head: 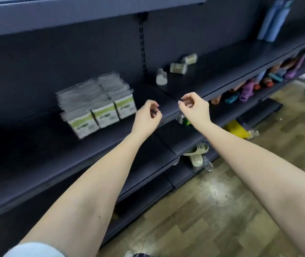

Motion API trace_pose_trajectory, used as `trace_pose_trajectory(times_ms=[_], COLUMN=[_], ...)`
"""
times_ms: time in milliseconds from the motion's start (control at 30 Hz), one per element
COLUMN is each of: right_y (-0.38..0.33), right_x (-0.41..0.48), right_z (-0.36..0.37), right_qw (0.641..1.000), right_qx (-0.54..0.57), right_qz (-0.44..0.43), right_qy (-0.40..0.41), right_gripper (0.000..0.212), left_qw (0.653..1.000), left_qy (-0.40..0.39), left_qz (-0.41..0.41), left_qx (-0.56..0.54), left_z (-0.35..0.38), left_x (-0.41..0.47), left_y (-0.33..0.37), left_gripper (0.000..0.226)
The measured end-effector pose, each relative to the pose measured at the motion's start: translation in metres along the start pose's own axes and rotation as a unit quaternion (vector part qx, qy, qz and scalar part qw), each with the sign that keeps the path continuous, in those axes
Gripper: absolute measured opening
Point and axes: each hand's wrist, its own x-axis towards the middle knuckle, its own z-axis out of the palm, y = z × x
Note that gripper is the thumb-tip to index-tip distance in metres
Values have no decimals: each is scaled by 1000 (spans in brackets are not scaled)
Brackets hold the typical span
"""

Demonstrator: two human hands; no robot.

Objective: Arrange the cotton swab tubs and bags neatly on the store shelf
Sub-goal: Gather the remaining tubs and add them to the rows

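Both my hands, left (146, 118) and right (194, 106), empty with fingers loosely curled over dark shelf (36, 169); bags (96, 106) at 10 o'clock, wood floor (213, 210) at 5.

Three rows of swab bags (96, 106), two tubs (178, 68), one small bottle (161, 77), two hands (148, 117).

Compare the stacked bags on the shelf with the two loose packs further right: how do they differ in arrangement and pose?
The stacked bags stand in tidy rows near the shelf's front; the loose packs lie scattered further back. The bags press together, labels facing forward; the packs lie apart, turned at odd angles. The bags are many; the packs only two. Both sit on the same dark shelf, untouched by either hand.
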Motion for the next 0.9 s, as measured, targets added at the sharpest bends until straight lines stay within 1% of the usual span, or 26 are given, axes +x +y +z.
trace_pose_trajectory(times_ms=[200,367,467,533,567,633,667,733,800,833,900], right_y=[56,77,87,94,95,92,92,89,87,90,97], right_x=[35,79,122,153,172,209,227,260,285,294,306], right_z=[-45,-47,-41,-36,-35,-33,-33,-33,-34,-32,-22], right_qw=[998,997,997,997,997,997,995,990,987,985,971], right_qx=[-38,-52,-59,-65,-70,-80,-94,-126,-133,-142,-183], right_qz=[34,26,20,9,4,-10,-17,-40,-48,-50,-52], right_qy=[45,44,39,41,39,14,-8,-47,-74,-88,-141], right_gripper=[11,15,19,21,22,26,29,34,37,37,37], left_qw=[999,999,997,992,990,988,988,987,982,978,967], left_qy=[-15,-21,22,65,88,120,121,102,93,88,70], left_qz=[19,37,37,16,-1,-42,-59,-79,-103,-123,-180], left_qx=[-43,12,69,109,112,88,81,97,126,142,168], left_z=[67,97,100,100,99,97,96,97,100,102,103], left_x=[49,105,158,194,213,244,256,281,303,310,318], left_y=[26,17,5,-4,-8,-13,-14,-14,-13,-14,-22], left_gripper=[17,21,28,33,34,35,36,39,43,47,55])
